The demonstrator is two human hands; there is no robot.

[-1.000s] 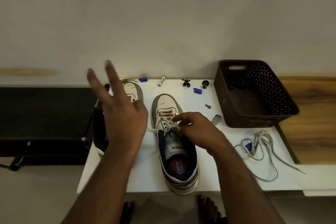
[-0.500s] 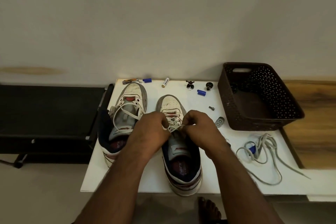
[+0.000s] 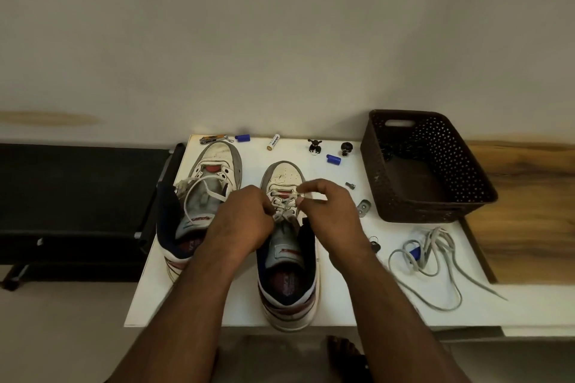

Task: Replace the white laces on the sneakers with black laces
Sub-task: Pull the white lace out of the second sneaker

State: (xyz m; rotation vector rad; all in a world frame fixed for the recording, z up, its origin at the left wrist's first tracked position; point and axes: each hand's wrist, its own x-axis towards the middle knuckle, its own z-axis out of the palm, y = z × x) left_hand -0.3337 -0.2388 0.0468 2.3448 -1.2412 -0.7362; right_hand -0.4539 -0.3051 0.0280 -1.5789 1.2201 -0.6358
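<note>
2 sneakers stand side by side on the white table (image 3: 311,317); both hands work on the right sneaker (image 3: 287,261). The right hand (image 3: 334,218) pinches its white lace (image 3: 284,205) near the toe, fingers clamped on it. The left hand (image 3: 241,221) curls round the same lace at the eyelets. The left sneaker (image 3: 202,196) sits loosely laced. 1 removed lace (image 3: 435,261) lies near a brown basket (image 3: 435,171).

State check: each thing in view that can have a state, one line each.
right sneaker: white lace partly threaded, loosened.
left sneaker: white lace slack, few eyelets threaded.
left hand: pinching the right sneaker's lace.
right hand: pinching the same lace, pulling it out sideways.
loose pale lace: off any shoe, tangled on the table.
basket: upright, something dark inside.
</note>
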